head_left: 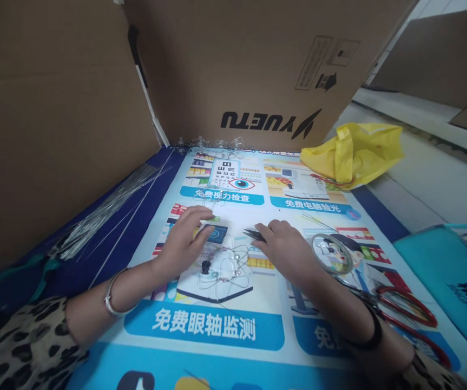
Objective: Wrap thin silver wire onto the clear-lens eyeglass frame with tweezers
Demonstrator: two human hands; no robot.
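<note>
My left hand [184, 238] hovers over the printed sheet, thumb and forefinger apart, and I see nothing between them. My right hand [285, 248] is closed around dark tweezers [254, 234], their tips pointing left toward my left hand. Below and between the hands lies a flower-like shape of thin looped wire with small beads [225, 271]. Further up the sheet, close to the left fingers, is another faint wire piece [212, 196]; its details are hard to make out.
Cardboard panels [201, 70] stand behind and left. Wire pieces [209, 143] lie at their foot. At left are a bundle of straight wires [103, 211] and teal-handled pliers [48, 265]. At right: a yellow bag [355, 154], a clear ring-shaped coil [333, 253], red-handled scissors [407, 306], a teal bag [452, 271].
</note>
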